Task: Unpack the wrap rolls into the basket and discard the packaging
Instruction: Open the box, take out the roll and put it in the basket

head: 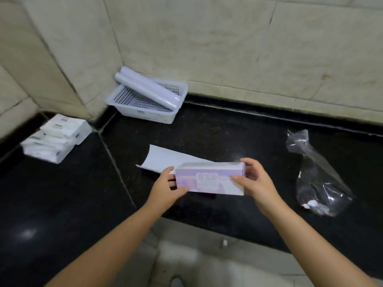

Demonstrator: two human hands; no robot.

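Observation:
I hold a pale purple cardboard box [209,179] lengthwise above the black counter. My left hand [165,187] grips its left end and my right hand [257,179] grips its right end. Just behind the box a curved white sheet of card [165,158] lies on the counter. In the far corner stands a white perforated basket [132,100], with two white wrap rolls [149,88] lying slanted across it, their upper ends resting over the back rim.
A crumpled clear plastic bag [315,177] lies on the counter [228,131] at the right. White tissue packs [56,137] are stacked at the left. Tiled walls close off the back and left. The counter's front edge runs below my hands.

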